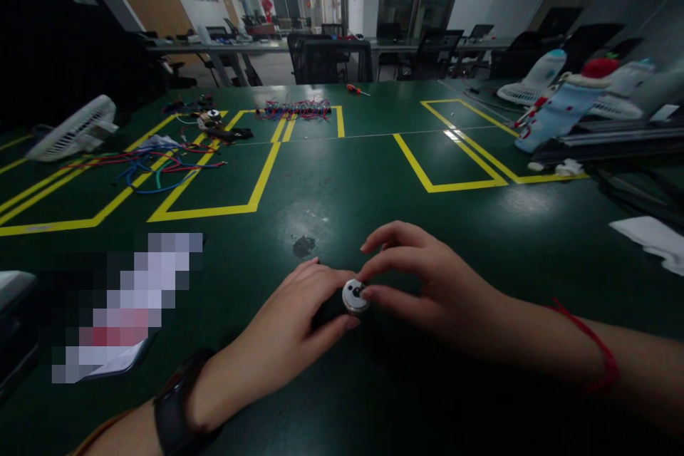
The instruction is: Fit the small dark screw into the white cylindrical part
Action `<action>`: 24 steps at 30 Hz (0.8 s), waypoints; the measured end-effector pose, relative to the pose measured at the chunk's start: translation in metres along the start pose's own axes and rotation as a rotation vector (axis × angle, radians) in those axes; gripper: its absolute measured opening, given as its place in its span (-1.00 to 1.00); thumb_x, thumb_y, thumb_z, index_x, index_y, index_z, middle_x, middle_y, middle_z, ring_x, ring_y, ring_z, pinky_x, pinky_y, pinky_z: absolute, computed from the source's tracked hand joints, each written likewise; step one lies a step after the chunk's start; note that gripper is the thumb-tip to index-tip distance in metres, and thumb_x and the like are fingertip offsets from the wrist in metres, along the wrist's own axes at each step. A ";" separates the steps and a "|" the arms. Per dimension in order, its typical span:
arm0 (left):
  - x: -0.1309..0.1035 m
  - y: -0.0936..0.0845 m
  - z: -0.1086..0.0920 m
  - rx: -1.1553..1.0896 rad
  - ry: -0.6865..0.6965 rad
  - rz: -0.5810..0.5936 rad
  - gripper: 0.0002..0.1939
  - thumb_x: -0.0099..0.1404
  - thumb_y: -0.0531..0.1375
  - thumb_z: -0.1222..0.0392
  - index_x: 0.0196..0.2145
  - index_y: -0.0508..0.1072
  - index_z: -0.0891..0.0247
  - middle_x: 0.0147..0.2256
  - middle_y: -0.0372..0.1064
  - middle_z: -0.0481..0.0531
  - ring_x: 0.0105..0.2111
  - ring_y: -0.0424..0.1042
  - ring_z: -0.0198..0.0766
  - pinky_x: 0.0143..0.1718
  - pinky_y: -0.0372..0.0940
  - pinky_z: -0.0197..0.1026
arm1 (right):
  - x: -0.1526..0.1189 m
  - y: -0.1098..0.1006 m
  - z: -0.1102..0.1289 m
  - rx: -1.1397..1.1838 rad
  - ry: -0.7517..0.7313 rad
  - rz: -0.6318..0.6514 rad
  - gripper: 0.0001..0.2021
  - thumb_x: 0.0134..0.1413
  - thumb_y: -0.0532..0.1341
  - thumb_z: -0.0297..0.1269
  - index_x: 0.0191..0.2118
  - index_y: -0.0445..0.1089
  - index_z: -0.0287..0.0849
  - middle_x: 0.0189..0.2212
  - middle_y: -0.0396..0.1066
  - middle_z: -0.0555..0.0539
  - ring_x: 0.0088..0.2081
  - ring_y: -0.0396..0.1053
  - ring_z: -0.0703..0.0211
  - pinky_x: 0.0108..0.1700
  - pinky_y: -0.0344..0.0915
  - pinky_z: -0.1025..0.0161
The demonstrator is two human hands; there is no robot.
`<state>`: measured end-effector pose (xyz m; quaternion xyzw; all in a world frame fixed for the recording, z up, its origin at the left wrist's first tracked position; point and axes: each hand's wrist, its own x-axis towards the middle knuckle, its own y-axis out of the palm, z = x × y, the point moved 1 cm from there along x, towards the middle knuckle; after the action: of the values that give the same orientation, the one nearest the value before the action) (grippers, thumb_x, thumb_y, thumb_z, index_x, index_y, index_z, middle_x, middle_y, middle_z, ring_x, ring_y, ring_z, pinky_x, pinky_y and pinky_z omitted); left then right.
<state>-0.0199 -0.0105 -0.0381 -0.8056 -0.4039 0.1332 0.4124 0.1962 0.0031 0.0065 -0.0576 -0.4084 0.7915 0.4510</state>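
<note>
A small round metal part (355, 296), like a short cylinder, stands on the green table with its pale end face tilted toward me. Dark holes or spots mark that face. My left hand (307, 310) grips its side between thumb and forefinger. From the right, my right hand (427, 281) pinches at the top of the same part, thumb tip on the dark centre and forefinger at the rim. Its other fingers are curled above. Whether anything tiny sits between those two right fingertips is hidden.
Left of my hands lies a phone-like flat object (125, 360), mostly blurred out. Farther off are loose coloured wires (160, 164), a wire bundle (296, 110), a red screwdriver (355, 89) and a white fan (75, 128). A light-blue bottle (553, 110) and white tissue (649, 239) are right.
</note>
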 end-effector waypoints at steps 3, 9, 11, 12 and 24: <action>-0.001 0.002 0.002 0.010 0.002 -0.013 -0.64 0.34 0.19 0.18 0.06 0.25 0.06 0.02 0.36 0.00 0.07 0.29 -0.06 0.21 0.00 0.12 | 0.007 0.002 0.007 -0.058 -0.007 0.030 -0.90 0.12 0.28 -0.30 -0.22 0.51 -0.11 -0.11 0.39 -0.09 -0.07 0.35 0.08 -0.01 0.27 0.10; 0.000 0.002 0.001 -0.001 0.002 0.003 -0.66 0.36 0.18 0.17 0.06 0.24 0.07 0.02 0.35 -0.01 0.07 0.29 -0.10 0.24 -0.07 0.10 | 0.004 0.004 0.008 -0.061 0.017 0.058 -0.87 0.09 0.30 -0.27 -0.21 0.52 -0.09 -0.09 0.40 -0.07 -0.07 0.35 0.09 -0.01 0.26 0.11; 0.001 0.001 0.000 -0.007 -0.006 0.009 -0.67 0.36 0.18 0.19 0.05 0.25 0.07 0.01 0.35 -0.02 0.06 0.29 -0.12 0.25 -0.10 0.09 | 0.000 0.002 0.008 -0.019 0.036 0.036 -0.90 0.08 0.30 -0.27 -0.26 0.52 -0.11 -0.09 0.39 -0.08 -0.06 0.36 0.11 -0.01 0.27 0.15; 0.001 0.001 0.000 -0.009 -0.011 0.014 -0.67 0.35 0.19 0.20 0.04 0.25 0.07 0.00 0.36 -0.03 0.04 0.30 -0.13 0.25 -0.11 0.09 | -0.002 0.000 0.007 0.009 0.052 0.020 -0.93 0.08 0.30 -0.28 -0.30 0.51 -0.13 -0.10 0.39 -0.08 -0.07 0.36 0.13 -0.02 0.27 0.17; 0.001 -0.002 -0.001 -0.001 -0.038 0.050 -0.64 0.37 0.17 0.16 0.08 0.22 -0.02 0.03 0.35 -0.12 0.04 0.31 -0.18 0.27 -0.18 0.07 | -0.043 -0.003 -0.045 0.516 0.408 -0.099 -0.78 0.21 0.20 -0.17 -0.41 0.38 -0.17 -0.46 0.31 0.04 -0.44 0.26 0.30 -0.41 0.21 0.34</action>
<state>-0.0197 -0.0093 -0.0362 -0.8130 -0.3914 0.1586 0.4008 0.2439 -0.0020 -0.0323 -0.0790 -0.0982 0.8181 0.5611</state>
